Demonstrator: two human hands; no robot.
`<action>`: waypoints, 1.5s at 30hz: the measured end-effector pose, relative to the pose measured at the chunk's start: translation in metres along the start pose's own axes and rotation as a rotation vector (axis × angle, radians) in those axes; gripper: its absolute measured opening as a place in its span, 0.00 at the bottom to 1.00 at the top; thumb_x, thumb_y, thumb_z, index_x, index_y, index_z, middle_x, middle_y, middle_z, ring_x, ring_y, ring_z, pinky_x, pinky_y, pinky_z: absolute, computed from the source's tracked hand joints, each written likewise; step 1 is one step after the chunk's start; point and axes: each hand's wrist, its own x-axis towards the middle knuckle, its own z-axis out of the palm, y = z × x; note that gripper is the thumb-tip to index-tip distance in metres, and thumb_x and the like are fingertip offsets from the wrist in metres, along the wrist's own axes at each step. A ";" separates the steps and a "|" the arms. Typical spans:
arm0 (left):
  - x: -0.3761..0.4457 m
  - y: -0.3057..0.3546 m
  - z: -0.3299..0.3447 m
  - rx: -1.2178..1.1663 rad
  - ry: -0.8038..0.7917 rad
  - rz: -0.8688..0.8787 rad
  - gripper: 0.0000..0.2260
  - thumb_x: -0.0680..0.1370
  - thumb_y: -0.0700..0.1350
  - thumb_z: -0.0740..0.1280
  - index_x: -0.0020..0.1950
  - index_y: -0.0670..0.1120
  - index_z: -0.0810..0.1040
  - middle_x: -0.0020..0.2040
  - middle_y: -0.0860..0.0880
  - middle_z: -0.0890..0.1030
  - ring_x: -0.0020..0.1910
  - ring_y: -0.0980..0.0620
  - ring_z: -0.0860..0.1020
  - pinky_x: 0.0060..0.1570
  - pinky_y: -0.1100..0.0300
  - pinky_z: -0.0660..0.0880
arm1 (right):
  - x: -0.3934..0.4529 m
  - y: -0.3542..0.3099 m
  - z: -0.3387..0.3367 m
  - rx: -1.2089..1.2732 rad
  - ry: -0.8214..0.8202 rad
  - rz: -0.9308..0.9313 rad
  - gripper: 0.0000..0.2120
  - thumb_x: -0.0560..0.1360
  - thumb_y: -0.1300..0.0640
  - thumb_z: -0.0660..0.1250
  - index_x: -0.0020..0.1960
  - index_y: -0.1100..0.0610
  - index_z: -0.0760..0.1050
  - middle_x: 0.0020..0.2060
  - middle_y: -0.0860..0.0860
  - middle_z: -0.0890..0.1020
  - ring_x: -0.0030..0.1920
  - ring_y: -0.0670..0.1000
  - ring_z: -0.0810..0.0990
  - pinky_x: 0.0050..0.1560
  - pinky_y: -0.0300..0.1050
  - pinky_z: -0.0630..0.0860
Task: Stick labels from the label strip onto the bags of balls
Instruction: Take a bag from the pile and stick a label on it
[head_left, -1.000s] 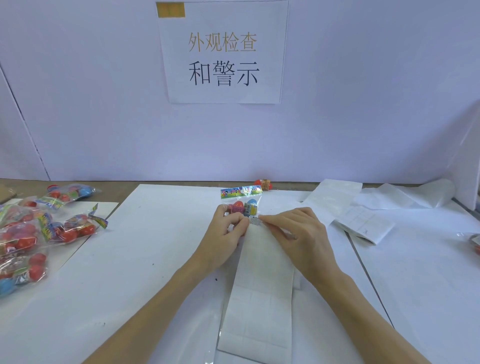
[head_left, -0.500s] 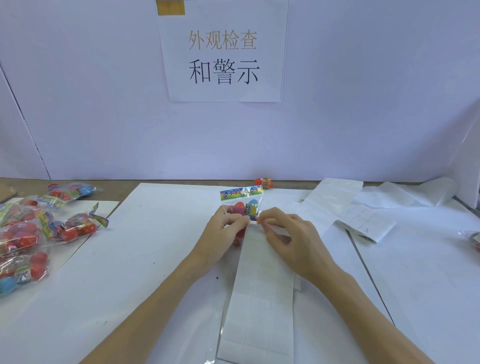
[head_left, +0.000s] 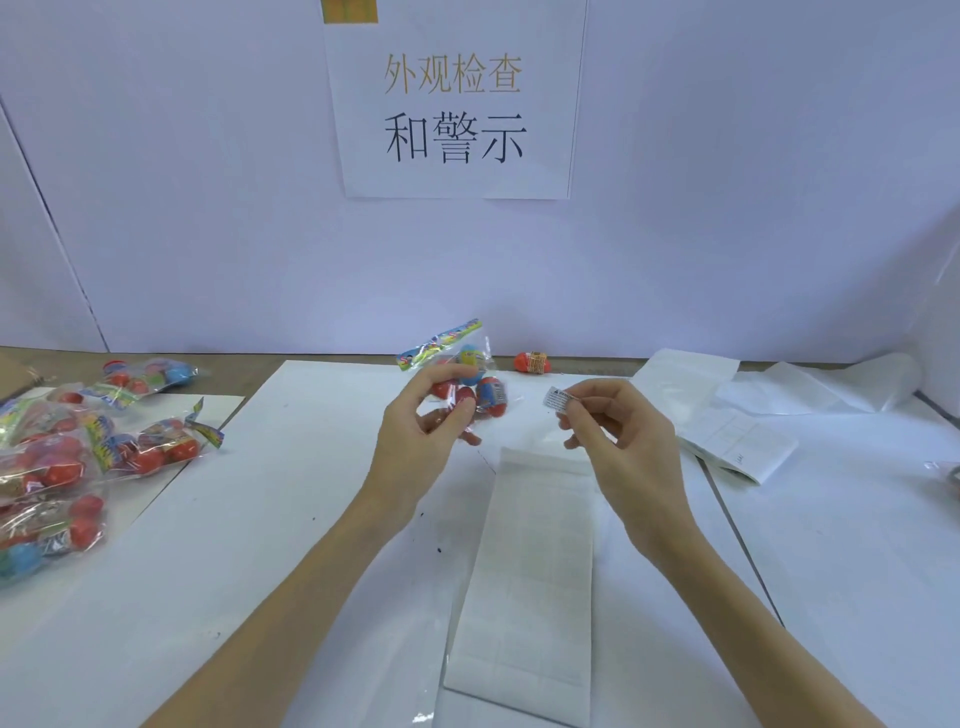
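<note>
While crinkly clear bag (head_left: 475, 387) hangs gripped, small rectangular label (head_left: 559, 400) pinched

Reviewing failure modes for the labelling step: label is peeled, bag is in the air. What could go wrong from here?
1. The label is pinched at one end by the right hand; its free end may curl or stick to a finger.
2. The left hand holds the bag of balls aloft with no backing, so the label may go on creased or crooked over the lumpy film.
3. The label strip lies loose on the table and could shift.
</note>
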 end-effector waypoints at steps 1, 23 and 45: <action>-0.001 0.000 0.001 -0.008 -0.045 0.002 0.14 0.81 0.32 0.68 0.60 0.49 0.82 0.63 0.45 0.78 0.49 0.47 0.86 0.44 0.58 0.83 | 0.000 -0.001 0.001 0.019 -0.022 0.002 0.06 0.81 0.66 0.68 0.52 0.57 0.81 0.41 0.51 0.85 0.43 0.48 0.84 0.42 0.39 0.80; -0.011 -0.006 0.014 0.112 -0.156 0.119 0.13 0.77 0.36 0.75 0.52 0.55 0.83 0.54 0.58 0.78 0.54 0.54 0.83 0.50 0.63 0.80 | -0.009 0.008 0.009 -0.430 -0.171 -0.138 0.14 0.81 0.63 0.69 0.64 0.50 0.76 0.40 0.41 0.83 0.45 0.43 0.83 0.45 0.31 0.78; -0.013 -0.005 0.014 -0.084 -0.271 0.051 0.08 0.78 0.40 0.75 0.55 0.49 0.81 0.53 0.48 0.82 0.39 0.49 0.81 0.40 0.58 0.80 | -0.005 -0.008 0.005 0.008 -0.241 0.358 0.22 0.75 0.40 0.70 0.54 0.58 0.85 0.44 0.55 0.88 0.43 0.51 0.87 0.41 0.41 0.81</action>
